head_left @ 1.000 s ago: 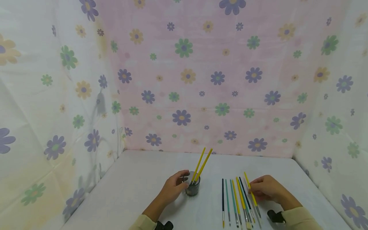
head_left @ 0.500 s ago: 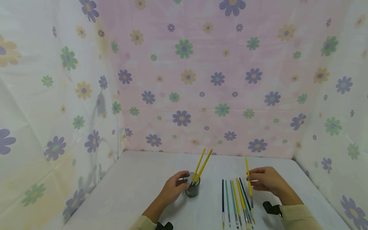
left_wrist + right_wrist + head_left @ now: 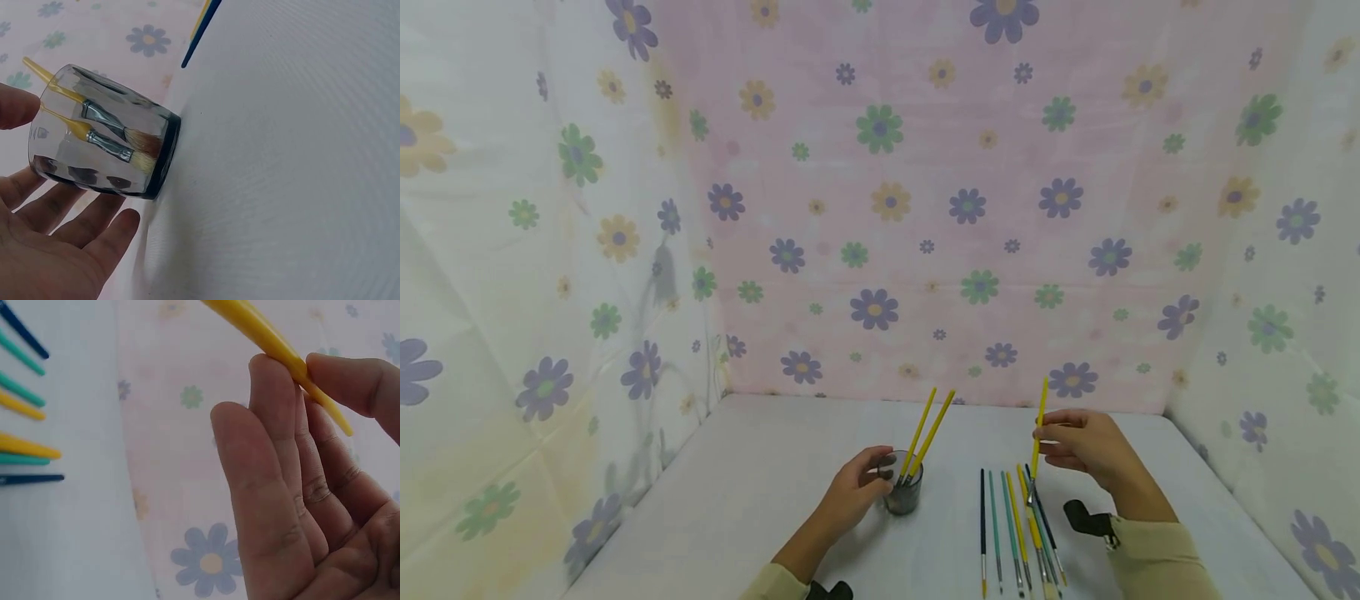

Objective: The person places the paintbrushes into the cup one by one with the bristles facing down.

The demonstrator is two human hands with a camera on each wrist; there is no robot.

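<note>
On the desk [image 3: 737,467] before you, the glass [image 3: 904,502] stands left of the row of brushes [image 3: 1017,517], apart from it. Inside the glass, two brushes [image 3: 934,429] lean rightward, bristles down. Your left grip [image 3: 850,492] is at the glass's left side. The row lies with bristle ends toward you, handles pointing away. Right of the row's far end, your right grip [image 3: 1093,446] has one raised brush [image 3: 1037,454], its lower end overlapping the row in the head view. Behind the desk hangs the back cloth [image 3: 917,158], between the left cloth [image 3: 490,275] and right cloth [image 3: 1285,275].
</note>
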